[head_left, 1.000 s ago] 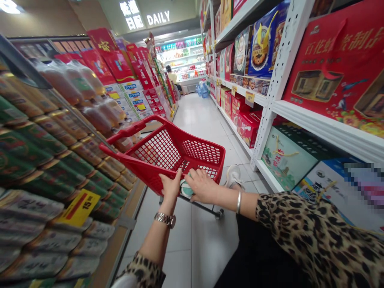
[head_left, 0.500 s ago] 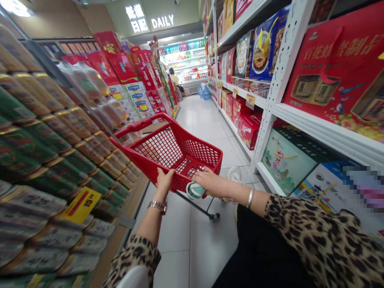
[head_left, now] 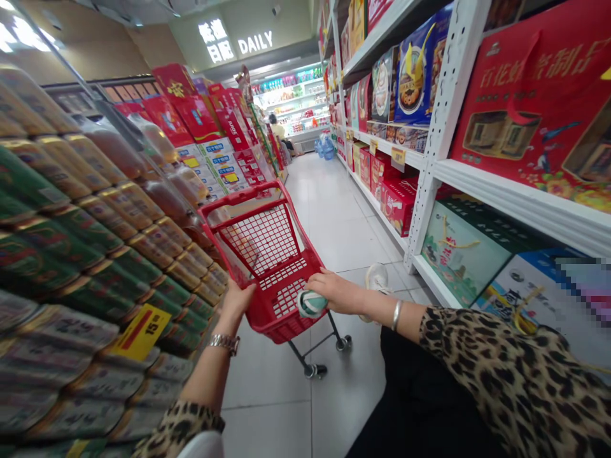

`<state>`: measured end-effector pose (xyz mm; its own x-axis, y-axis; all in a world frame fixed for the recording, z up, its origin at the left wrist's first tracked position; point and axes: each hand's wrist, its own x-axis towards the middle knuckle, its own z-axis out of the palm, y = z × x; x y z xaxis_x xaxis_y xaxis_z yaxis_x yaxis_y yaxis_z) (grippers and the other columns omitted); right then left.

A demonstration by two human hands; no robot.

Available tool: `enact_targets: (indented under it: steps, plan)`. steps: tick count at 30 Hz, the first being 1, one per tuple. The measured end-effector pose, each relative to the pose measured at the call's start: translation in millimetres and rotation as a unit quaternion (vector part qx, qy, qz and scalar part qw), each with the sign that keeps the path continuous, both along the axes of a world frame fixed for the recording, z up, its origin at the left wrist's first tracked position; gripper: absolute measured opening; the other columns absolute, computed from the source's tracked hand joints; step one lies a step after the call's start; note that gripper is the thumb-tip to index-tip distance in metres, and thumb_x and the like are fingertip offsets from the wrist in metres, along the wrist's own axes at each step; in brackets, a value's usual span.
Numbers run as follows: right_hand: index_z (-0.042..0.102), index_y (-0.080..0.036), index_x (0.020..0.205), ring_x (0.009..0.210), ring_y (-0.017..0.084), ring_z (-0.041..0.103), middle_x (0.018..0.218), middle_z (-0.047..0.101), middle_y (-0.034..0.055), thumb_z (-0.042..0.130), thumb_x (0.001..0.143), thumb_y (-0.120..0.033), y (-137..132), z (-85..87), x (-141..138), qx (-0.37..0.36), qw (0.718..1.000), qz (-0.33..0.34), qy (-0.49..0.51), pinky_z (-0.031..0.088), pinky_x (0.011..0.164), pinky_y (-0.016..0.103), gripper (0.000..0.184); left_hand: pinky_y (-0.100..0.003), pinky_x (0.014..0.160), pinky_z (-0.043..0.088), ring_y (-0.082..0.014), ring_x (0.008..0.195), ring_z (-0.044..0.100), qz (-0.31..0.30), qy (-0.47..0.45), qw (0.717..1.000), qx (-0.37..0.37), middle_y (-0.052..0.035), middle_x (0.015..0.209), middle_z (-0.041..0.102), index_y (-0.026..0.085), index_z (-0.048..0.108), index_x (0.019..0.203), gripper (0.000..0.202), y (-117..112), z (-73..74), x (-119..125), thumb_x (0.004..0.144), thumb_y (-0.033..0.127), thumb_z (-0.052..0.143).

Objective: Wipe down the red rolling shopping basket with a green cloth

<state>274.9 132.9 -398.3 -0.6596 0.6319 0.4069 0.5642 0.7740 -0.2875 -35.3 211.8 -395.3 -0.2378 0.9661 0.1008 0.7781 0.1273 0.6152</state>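
Supermarket aisle from the head camera, read left to right. Far left: drink cans [head_left: 71, 210] stacked on their sides in a slanted rack, with a yellow price tag [head_left: 140, 332] on the rail below. Next, the left hand [head_left: 236, 299], a wristwatch [head_left: 224, 343] on its wrist, is closed over the near left rim of the red cart [head_left: 267, 254]. Its fingers lie out of sight inside the rim, so I judge the hold firm but cannot see how deep it goes. The cart stands just beside the rack, its basket tipped toward it and its wheels [head_left: 315, 370] on the white floor [head_left: 344, 235]. At the basket's near right corner the right hand [head_left: 337, 292] is wrapped round a green-and-white can [head_left: 310, 303], which touches the rim; whether it lies inside the basket or just outside I cannot tell. A bracelet [head_left: 395, 315] and a leopard-print sleeve [head_left: 501, 369] follow, with a white shoe [head_left: 377, 278] beyond the wrist. Far right: shelves [head_left: 520, 197] of gift boxes [head_left: 539, 95]. To handle this well, I would level the basket with the left hand, hold it off the rack, and let the right hand bear only the can, not the cart's weight.
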Motion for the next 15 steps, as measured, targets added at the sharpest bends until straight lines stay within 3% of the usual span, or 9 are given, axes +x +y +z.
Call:
enact_targets:
  steps: [3,5,7,11,15]
  plan:
    - [0.06,-0.013,0.121,0.111,0.024,0.058,0.117,0.064,0.0142,0.057,0.083,-0.006,-2,-3.8,-16,0.034,0.997,-0.036,0.051,0.043,0.106,0.043,0.039,-0.062,0.113,0.037,-0.0419,0.131,0.054,0.08,0.05,0.995,-0.016,-0.0263,0.148,0.051,0.01,0.031,0.153,0.097,-34,-9.0,15,0.073,0.049,0.068]
    - [0.06,-0.014,0.122,0.115,0.025,0.057,0.127,0.061,0.0164,0.056,0.085,-0.006,-5,-7.9,-23,0.062,0.996,-0.054,0.035,0.04,0.109,0.047,0.038,-0.069,0.116,0.028,-0.0443,0.136,0.049,0.106,0.099,0.989,-0.014,-0.0273,0.157,0.04,0.009,0.023,0.157,0.098,-55,-10.8,23,0.076,0.046,0.064]
    - [0.061,-0.016,0.122,0.116,0.026,0.058,0.134,0.059,0.017,0.055,0.088,-0.008,-8,-11.4,-27,0.086,0.995,-0.052,-0.005,0.037,0.112,0.051,0.036,-0.071,0.116,0.024,-0.0438,0.137,0.048,0.098,0.126,0.987,-0.011,-0.0265,0.158,0.039,0.008,0.02,0.158,0.094,-69,-9.0,25,0.078,0.036,0.059]
    - [0.061,-0.018,0.125,0.118,0.027,0.058,0.135,0.06,0.0165,0.054,0.092,-0.012,-19,-13.3,-33,0.131,0.989,-0.028,-0.069,0.034,0.115,0.056,0.035,-0.065,0.119,0.028,-0.04,0.143,0.043,0.058,0.125,0.99,-0.013,-0.0211,0.161,0.036,0.011,0.023,0.159,0.092,-72,-4.8,10,0.074,0.026,0.056]
    - [0.06,-0.017,0.129,0.124,0.03,0.055,0.137,0.06,0.0164,0.052,0.094,-0.014,-29,-11.0,-38,0.169,0.98,0.0,-0.101,0.031,0.116,0.06,0.036,-0.043,0.122,0.034,-0.0313,0.147,0.04,0.007,0.099,0.995,-0.002,-0.0188,0.162,0.035,0.008,0.023,0.159,0.097,-63,-10.7,-16,0.07,0.022,0.057]
